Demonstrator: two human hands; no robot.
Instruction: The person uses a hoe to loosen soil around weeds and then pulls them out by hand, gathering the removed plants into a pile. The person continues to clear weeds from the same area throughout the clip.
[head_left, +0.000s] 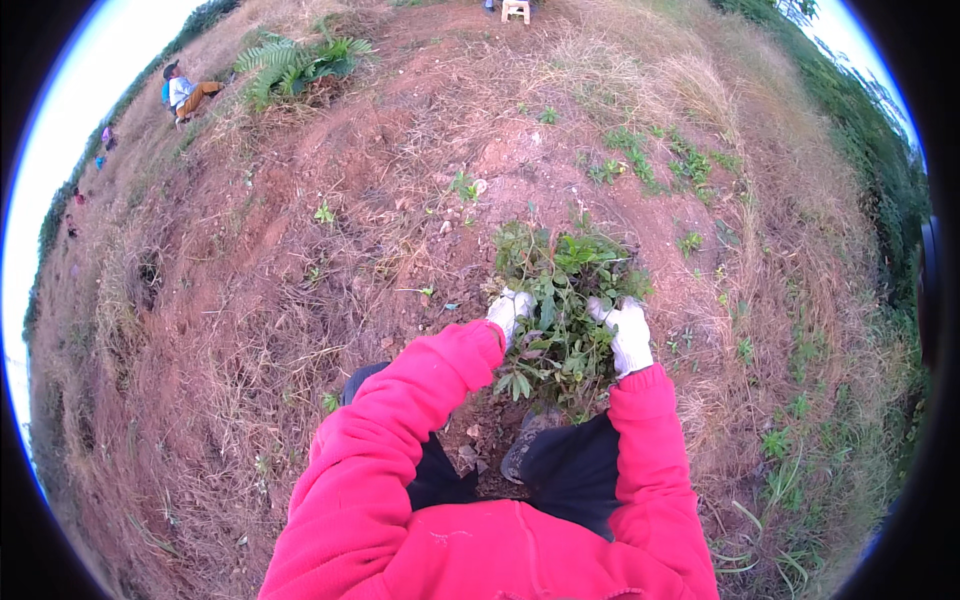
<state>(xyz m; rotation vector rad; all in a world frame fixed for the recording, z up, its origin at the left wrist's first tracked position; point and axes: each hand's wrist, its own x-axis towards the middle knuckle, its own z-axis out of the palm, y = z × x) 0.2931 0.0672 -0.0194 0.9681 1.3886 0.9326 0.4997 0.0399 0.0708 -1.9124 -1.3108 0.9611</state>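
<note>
A bushy bundle of green leafy plants (559, 300) is in front of my knees, above the reddish soil. My left hand (512, 313), in a white knit glove, grips the bundle's left side; leaves hide part of its fingers. On the right side, my gloved right hand (628, 334) has its fingers curled in at the stems. Some leaves hang between both hands down toward my shoes. A dirt-covered shoe (525, 444) shows below the bundle, beside a few small stones (468, 455).
Dry grass (292, 360) covers the slope on the left. Fern fronds (300, 64) lie at the upper left, near a seated person (187, 91). A small wooden stool (516, 10) stands at the top. Low green weeds (690, 161) grow at the upper right.
</note>
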